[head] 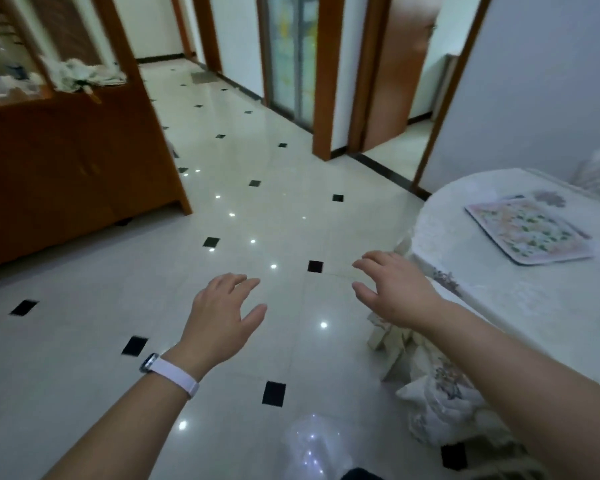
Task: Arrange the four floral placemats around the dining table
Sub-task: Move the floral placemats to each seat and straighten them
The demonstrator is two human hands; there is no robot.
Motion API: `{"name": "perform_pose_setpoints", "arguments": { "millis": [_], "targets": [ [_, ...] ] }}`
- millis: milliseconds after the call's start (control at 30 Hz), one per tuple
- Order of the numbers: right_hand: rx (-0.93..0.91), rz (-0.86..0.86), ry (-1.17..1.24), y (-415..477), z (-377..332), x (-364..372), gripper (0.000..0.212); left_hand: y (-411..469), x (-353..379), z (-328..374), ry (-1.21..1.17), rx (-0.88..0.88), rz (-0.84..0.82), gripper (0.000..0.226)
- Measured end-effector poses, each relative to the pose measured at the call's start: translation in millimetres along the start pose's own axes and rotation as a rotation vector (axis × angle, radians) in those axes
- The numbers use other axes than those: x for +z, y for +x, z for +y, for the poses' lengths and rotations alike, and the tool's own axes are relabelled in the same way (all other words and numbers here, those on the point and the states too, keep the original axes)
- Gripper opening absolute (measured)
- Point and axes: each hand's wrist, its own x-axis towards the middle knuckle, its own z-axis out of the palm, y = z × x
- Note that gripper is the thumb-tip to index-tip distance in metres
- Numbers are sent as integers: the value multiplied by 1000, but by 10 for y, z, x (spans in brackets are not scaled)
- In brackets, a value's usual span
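Observation:
A floral placemat [529,230] with a pink border lies flat on the dining table [492,306], which stands at the right under a white lace cloth. The edge of another mat seems to show beneath it, though blur hides how many lie there. My left hand [222,317], with a white wristband, hovers over the tiled floor with fingers spread and nothing in it. My right hand [394,289] is also empty and spread, held just left of the table's rounded edge, not touching the placemat.
A wooden cabinet [84,157] with clutter on its shelf stands at the left. Glossy white floor tiles [257,209] with black insets run toward a glass door [291,53] and an open wooden door [395,71]. The tablecloth's floral hem [440,386] hangs low by my right arm.

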Motion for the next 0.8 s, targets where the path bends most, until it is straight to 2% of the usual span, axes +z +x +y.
{"name": "perform_pose_setpoints", "arguments": {
  "millis": [233, 467, 600, 800],
  "targets": [
    [114, -11, 41, 466, 474, 293, 47, 922, 573, 138, -43, 104, -159, 70],
    [245, 24, 131, 1342, 1395, 447, 49, 2210, 949, 212, 38, 172, -248, 70],
    [335, 41, 182, 1764, 1986, 417, 44, 3117, 1134, 555, 42, 237, -284, 70],
    [467, 0, 118, 1940, 2726, 249, 44, 4028, 1468, 1281, -22, 400, -319, 71]
  ]
}}
